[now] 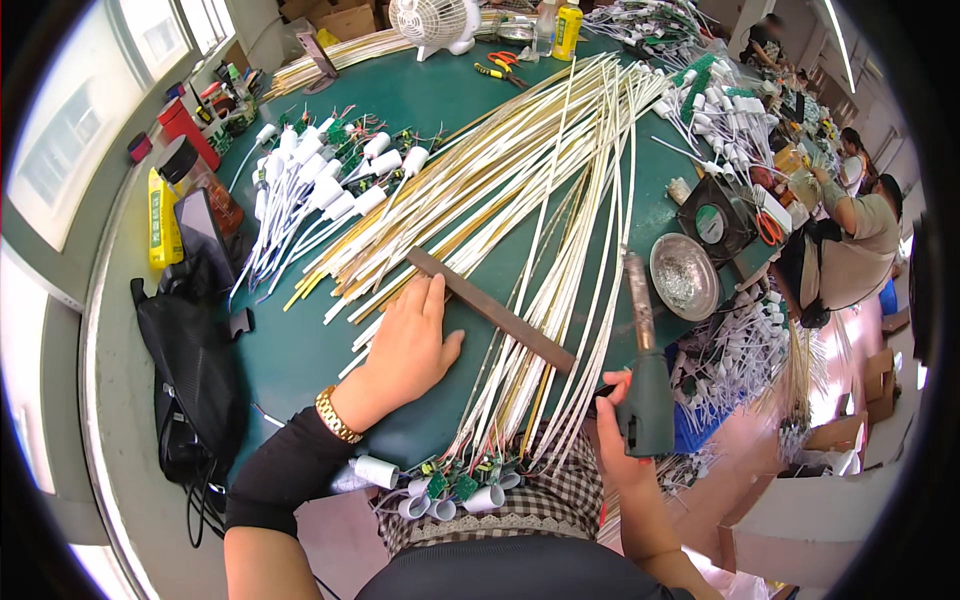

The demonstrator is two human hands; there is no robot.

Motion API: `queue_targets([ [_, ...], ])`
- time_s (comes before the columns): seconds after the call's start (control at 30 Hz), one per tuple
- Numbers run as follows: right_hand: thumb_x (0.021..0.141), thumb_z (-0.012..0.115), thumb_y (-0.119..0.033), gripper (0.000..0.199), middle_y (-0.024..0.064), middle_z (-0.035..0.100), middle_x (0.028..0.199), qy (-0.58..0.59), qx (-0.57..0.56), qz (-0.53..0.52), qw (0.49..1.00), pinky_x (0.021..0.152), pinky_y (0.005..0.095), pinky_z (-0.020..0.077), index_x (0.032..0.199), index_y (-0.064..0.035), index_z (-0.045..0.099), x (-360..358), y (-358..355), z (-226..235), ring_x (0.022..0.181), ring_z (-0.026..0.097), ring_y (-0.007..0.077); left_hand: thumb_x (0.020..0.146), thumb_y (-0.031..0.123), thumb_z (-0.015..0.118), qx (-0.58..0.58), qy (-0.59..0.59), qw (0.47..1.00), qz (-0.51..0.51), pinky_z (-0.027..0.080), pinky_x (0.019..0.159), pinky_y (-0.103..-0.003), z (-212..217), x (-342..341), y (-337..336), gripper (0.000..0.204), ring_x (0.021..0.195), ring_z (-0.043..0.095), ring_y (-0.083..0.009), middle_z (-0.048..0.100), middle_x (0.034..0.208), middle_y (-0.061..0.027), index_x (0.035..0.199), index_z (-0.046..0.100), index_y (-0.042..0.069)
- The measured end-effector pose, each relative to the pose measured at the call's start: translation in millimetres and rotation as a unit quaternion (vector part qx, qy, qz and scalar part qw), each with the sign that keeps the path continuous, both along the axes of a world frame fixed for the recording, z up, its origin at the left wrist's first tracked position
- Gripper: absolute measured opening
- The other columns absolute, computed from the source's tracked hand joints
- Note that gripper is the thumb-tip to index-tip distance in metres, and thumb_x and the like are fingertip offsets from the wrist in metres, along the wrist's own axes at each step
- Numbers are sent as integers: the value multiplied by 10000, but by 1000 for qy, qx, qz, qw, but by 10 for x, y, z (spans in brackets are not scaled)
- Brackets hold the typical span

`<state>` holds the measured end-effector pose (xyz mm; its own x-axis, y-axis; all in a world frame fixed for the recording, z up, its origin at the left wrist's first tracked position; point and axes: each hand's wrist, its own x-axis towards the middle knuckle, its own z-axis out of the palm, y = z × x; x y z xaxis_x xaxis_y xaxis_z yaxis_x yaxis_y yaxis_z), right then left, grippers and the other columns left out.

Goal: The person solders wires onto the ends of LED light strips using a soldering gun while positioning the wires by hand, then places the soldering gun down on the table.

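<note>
- A yellow rectangular plastic bottle with a green label is lying at the far left edge of the round green table, well left of the dark flat metal bar.
- A red cylindrical container is standing behind that bottle, further from the bar.
- A black fabric bag is slumping over the table's rim, left of the bar and below the yellow bottle.
- The left hand is lying flat and unclenched, palm down, fingers pointing up and away, pressing on the long thin white and gold strips just beside the bar's left end; a gold bracelet is circling its wrist and a black sleeve is covering the forearm.
- The bar is lying slantwise across the fanned strips, its left end touching the left fingertips.
- Small white caps with green circuit boards are hanging at the strips' near ends, below the bar.
- A tall yellow bottle is standing at the table's far edge, well beyond the bar.
- The right hand is clenching around the grey-green handle of a soldering iron, its tip pointing upward, just right of the bar's right end.
- A round silver metal dish is sitting right of the iron.
</note>
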<state>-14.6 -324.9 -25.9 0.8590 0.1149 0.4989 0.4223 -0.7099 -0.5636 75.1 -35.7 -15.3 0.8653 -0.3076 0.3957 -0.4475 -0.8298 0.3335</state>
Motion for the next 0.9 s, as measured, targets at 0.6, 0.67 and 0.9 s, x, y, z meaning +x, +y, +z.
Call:
queue_targets([
  [0.6, 971, 532, -219, 363, 114, 594, 860, 46, 572, 30, 818, 762, 379, 510, 1220, 38, 469, -44, -30, 93, 775, 601, 221, 823, 123, 583, 3, 121, 987, -104, 486, 620, -503, 203, 180, -330, 129, 661, 595, -427, 610, 725, -215, 760, 601, 11],
  [0.67, 994, 491, -390, 468, 131, 585, 905, -43, 508, 50, 859, 738, 391, 501, 1174, 42, 516, 18, -387, 68, 819, 594, 243, 820, 106, 570, 1, 116, 985, -127, 482, 636, -504, 158, 163, -351, 106, 691, 592, -425, 605, 744, -219, 784, 592, 8],
  [0.9, 966, 589, -393, 398, 52, 628, 820, -163, 609, -215, 746, 540, 293, 485, 1076, -10, 602, 708, -1705, 373, 642, 595, 166, 699, -44, 602, -33, -47, 986, -154, 472, 695, -459, 185, 154, -292, 263, 834, 562, -385, 558, 937, -183, 949, 551, 20],
])
